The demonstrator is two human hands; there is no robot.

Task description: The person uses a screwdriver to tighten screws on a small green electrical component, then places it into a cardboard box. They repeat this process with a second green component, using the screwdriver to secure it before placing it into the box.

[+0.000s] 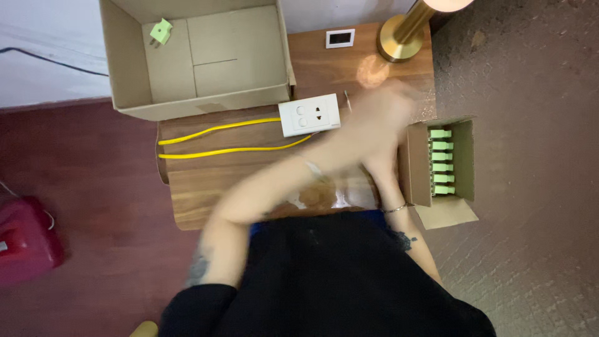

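Both arms are smeared by motion blur over the right part of the wooden table (199, 193). My left hand (388, 111) reaches across my body and hovers just right of a white socket plate (310, 115). My right hand (379, 171), with a bracelet at the wrist, lies under the left forearm, next to a small open cardboard box (419, 163). That box holds a row of several light green plugs (441, 161). Blur hides whether either hand holds anything.
Two yellow cables (218, 140) run left from the socket plate. A large open cardboard box (125, 68) at the back holds one green plug (161, 31). A brass lamp base (399, 39) and a small white screen device (340, 39) stand behind. A red object (25, 240) sits on the floor.
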